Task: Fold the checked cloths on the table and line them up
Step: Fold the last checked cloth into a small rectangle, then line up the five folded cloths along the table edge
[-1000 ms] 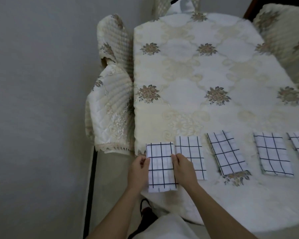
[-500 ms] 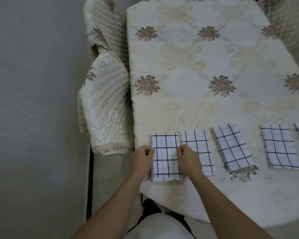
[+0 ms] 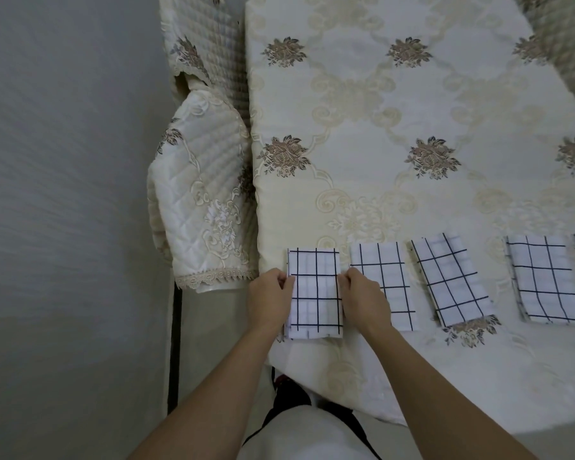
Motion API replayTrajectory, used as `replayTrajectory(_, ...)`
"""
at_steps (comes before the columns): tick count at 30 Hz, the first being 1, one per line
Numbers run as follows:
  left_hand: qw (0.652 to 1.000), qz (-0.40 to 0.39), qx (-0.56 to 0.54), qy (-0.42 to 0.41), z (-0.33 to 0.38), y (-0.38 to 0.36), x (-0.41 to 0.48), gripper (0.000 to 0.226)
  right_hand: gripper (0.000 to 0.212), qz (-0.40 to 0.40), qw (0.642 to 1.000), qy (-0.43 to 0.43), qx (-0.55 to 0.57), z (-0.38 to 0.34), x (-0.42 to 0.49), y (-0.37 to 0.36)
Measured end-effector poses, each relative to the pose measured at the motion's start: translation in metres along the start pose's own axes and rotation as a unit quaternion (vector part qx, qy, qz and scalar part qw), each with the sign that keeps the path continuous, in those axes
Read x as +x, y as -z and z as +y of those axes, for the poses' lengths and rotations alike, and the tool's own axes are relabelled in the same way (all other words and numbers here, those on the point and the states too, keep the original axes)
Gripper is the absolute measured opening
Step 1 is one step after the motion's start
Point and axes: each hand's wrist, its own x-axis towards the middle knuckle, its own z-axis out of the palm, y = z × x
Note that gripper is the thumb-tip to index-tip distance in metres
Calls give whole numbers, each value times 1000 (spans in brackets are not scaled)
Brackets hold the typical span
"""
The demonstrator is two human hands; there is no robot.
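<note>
1. As both hands pinch its sides, the cloth (image 3: pixel 314 292) lies folded at the table's (image 3: pixel 412 200) near-left corner; left hand (image 3: pixel 269 302) grips its left edge, right hand (image 3: pixel 364 300) its right.
2. Four more cloths (image 3: pixel 545 280) run rightward; the third (image 3: pixel 450 278) sits skewed.
3. Risk: an uneven release could twist the cloth, or nudge it onto its neighbour (image 3: pixel 384 283) just beside; the row would look ragged.

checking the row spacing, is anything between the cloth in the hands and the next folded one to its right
Only the right hand itself: it grips the held cloth on its right edge and lies over the neighbouring cloth. Otherwise just bare tablecloth in the narrow gap.
</note>
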Motion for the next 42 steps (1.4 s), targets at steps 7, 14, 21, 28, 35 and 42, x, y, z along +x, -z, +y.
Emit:
replayTrajectory(7,1000,10,15,7,-2,-2,-2,19,29,11,1000,4,-14,3,2,-4)
replayTrajectory(14,999,29,24,-9,-7,3,-8,17,35,28,999,23,-31,-1,-3,0)
replayTrajectory(21,932,72,180,-306,-31,7,-40,21,17,100,977,161,-97,9,-37,15)
replayTrajectory(28,847,37,243,-471,-58,-12,-62,27,55,127,903,365,-187,40,-74,-12)
replayTrajectory(35,844,6,274,-461,-72,-24,-66,54,75,75,903,355,-229,49,-86,-42)
replayTrajectory(42,854,21,259,-451,-68,-27,-67,47,73,78,909,335,-235,49,-85,-44)
